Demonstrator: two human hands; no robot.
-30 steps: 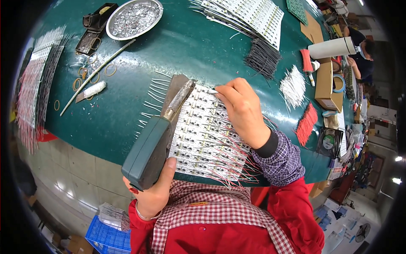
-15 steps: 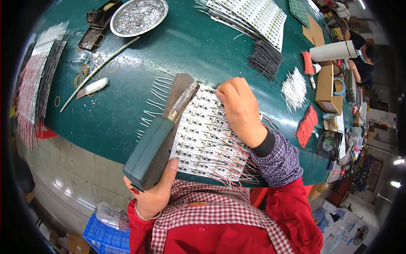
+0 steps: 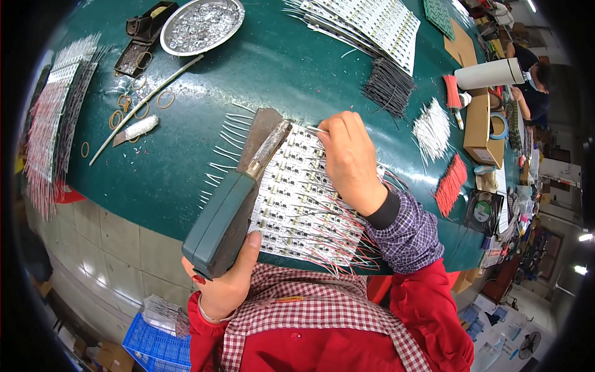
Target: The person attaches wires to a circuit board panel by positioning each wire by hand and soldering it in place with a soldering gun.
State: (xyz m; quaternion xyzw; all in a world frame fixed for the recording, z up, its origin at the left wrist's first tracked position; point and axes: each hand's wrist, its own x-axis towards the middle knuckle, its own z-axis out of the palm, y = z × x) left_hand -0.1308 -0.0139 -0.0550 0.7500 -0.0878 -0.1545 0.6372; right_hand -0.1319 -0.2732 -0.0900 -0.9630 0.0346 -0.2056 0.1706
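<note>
My left hand (image 3: pixel 230 285) is closed around a green soldering gun (image 3: pixel 218 220). The gun's metal tip section reaches up over the far left part of a white circuit board panel (image 3: pixel 273 214). Whether the tip touches the board, I cannot tell. My right hand (image 3: pixel 350 158) rests over the panel's far right corner, its fingertips pinching a thin white wire (image 3: pixel 316 129) at the far edge. Black and red wires (image 3: pixel 322 239) spread from the panel's near right part. White wires (image 3: pixel 232 133) stick out on the left, beside a dark flat plate (image 3: pixel 257 133).
A metal bowl of shiny scraps (image 3: pixel 201 28), a pale stick (image 3: pixel 145 108) and rubber bands lie far left. Wired panels (image 3: pixel 52 118) sit at the left edge. Black (image 3: pixel 388 87), white (image 3: pixel 432 130) and red wire bundles (image 3: pixel 450 185) lie right, near a white bottle (image 3: pixel 489 75) and cardboard box (image 3: pixel 480 139).
My right hand has shifted very slightly to the left, and more of the white wire shows at its fingertips. The soldering gun and panel look almost unmoved.
</note>
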